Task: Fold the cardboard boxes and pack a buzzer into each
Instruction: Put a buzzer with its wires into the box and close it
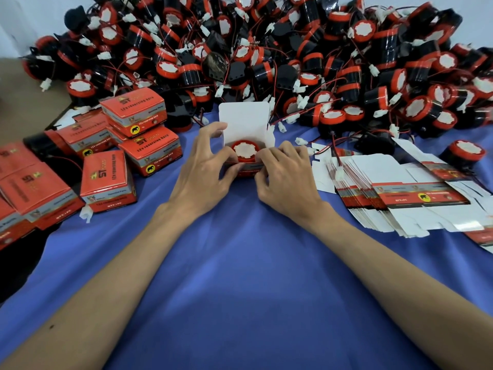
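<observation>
- The open box [246, 145] sits at the centre of the blue cloth [240, 263], its white lid flap standing upright at the 12 o'clock side and a buzzer [245, 150] seated inside, red rim and white face up.
- It is thin printed card, so I judge it light, springy and easy to crease; best held by the side walls and pushed at the fold lines, not the panel centres.
- The buzzer looks like hard plastic, dense for its size and smooth; its trailing wire could snag the flaps.
- The left hand [208, 166] is half closed on the box's 9 o'clock wall, thumb at the front edge.
- The right hand [282, 177] is curled on the 3 o'clock corner, fingertips pinching the front panel.
- Finished boxes [106, 177] are stacked at 9 o'clock, flat blanks [394, 198] fanned at 3 o'clock, and loose buzzers [266, 54] heaped at 12 o'clock.
</observation>
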`<state>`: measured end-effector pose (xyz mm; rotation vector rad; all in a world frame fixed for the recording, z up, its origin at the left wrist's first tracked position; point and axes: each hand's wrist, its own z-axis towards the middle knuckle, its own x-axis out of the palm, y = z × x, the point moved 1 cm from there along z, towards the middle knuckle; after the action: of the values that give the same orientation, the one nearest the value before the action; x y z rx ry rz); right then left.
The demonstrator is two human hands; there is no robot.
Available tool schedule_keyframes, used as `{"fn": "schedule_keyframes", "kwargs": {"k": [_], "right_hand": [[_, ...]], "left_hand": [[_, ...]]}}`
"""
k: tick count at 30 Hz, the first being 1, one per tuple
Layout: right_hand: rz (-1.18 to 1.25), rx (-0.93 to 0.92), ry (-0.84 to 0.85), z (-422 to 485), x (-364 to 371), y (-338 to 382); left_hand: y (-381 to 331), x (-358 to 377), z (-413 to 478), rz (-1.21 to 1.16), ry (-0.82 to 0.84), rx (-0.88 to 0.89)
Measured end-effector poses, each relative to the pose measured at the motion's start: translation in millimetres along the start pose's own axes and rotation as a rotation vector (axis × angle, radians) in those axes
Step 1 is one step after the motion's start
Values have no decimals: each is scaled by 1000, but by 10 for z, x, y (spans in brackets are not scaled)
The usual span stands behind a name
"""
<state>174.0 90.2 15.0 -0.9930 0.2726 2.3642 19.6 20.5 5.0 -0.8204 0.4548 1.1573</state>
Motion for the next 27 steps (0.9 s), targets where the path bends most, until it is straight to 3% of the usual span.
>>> {"fn": "schedule_keyframes", "kwargs": {"k": [6, 12, 16, 27], "right_hand": [[193, -4, -103, 18, -41, -5], [522, 212, -203, 35, -13, -110], [580, 280, -169, 47, -2, -135], [500, 122, -50, 44, 37, -86]], "left_hand": [[-14, -18, -1, -6, -48, 20], [-53, -34, -10, 20, -72, 45], [-75, -45, -9, 49, -46, 50], [-42, -25, -21, -53, 8, -48]]}}
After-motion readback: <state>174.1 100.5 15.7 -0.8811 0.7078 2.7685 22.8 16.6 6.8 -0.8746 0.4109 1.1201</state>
